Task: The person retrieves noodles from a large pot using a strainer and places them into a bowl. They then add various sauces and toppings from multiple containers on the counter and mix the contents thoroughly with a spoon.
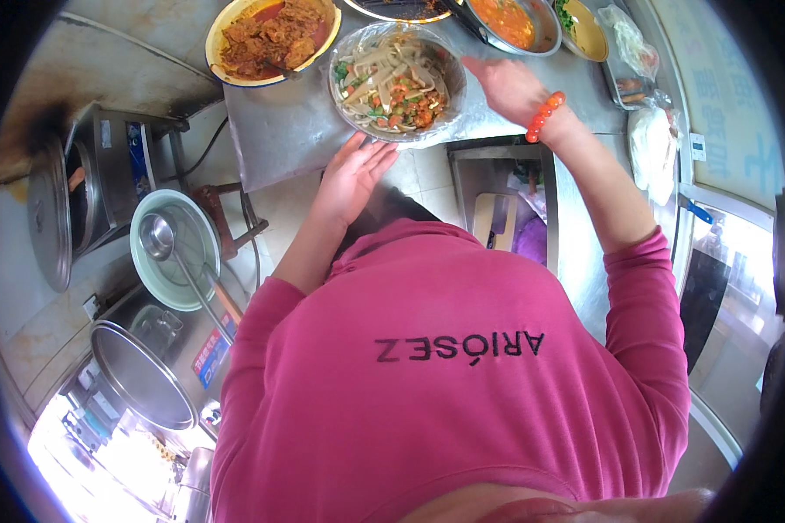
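Observation:
A metal bowl (459, 108) lined with clear plastic holds wide noodles (399, 68), chopped vegetables and a reddish sauce. Its near rim reaches past the front edge of the steel table. My left hand (355, 173) is at this near rim, fingers extended against the bowl's side, supporting it. On the right side, my right hand (513, 91) has its fingers curled, with a fingertip at the rim. Whether it pinches the plastic liner or only touches it is hard to tell. A bracelet of orange beads (544, 116) circles the right wrist.
A yellow-rimmed basin (217, 39) of meat in red sauce stands at the back left. Beyond the bowl are a pan of tomato-coloured sauce (507, 23) and a yellow bowl (592, 39). At left, a ladle (157, 236) rests in a pale green basin (190, 297).

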`<act>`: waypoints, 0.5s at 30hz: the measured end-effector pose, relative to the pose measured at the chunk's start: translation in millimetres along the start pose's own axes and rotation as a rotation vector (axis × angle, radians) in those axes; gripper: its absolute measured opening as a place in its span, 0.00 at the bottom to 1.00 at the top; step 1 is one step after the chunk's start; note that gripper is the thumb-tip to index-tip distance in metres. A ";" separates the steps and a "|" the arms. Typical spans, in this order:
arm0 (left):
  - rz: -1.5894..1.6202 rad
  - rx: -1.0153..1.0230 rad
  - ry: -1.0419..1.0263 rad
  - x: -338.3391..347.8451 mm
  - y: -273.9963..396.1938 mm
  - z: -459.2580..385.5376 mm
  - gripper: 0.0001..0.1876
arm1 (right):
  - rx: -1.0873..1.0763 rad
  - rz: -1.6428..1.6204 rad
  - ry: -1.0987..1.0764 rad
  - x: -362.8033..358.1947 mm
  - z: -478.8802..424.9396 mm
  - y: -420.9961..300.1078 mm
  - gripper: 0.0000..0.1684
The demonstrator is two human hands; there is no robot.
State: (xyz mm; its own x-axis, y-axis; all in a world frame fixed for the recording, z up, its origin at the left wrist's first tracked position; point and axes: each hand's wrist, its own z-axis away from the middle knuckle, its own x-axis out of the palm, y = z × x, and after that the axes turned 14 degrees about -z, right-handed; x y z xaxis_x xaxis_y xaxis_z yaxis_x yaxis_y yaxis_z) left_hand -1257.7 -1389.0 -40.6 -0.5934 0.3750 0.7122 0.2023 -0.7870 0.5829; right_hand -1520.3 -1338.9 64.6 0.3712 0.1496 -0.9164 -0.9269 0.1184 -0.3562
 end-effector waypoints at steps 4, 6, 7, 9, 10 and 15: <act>0.001 0.021 -0.067 6.4 -6.0 -2.7 0.17 | 0.446 -0.945 -0.072 25.7 4.3 13.1 0.22; 0.037 0.006 -0.058 8.9 -14.5 -4.6 0.14 | 0.492 -1.224 -0.005 32.3 4.1 14.3 0.21; 0.052 0.001 -0.051 9.3 -18.9 -5.9 0.13 | 0.487 -1.188 0.017 29.2 5.1 10.2 0.21; 0.107 0.003 -0.068 7.2 -34.7 -10.0 0.13 | 0.478 -1.116 0.064 15.9 8.6 -1.7 0.21; 0.126 0.008 -0.081 7.9 -42.4 -11.7 0.13 | 0.457 -1.051 0.054 4.7 10.1 -12.1 0.20; -0.008 -0.124 -0.109 17.7 -43.0 -9.0 0.17 | 0.061 -0.219 0.112 -12.5 17.2 -31.7 0.22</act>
State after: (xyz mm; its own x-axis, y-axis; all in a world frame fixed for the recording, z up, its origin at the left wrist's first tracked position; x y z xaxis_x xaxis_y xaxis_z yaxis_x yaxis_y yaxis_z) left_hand -1283.9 -1352.9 -56.6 -0.5055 0.4273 0.7496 0.0959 -0.8356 0.5410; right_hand -1494.7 -1327.6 90.5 0.5515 0.0044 -0.8342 -0.8186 0.1955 -0.5401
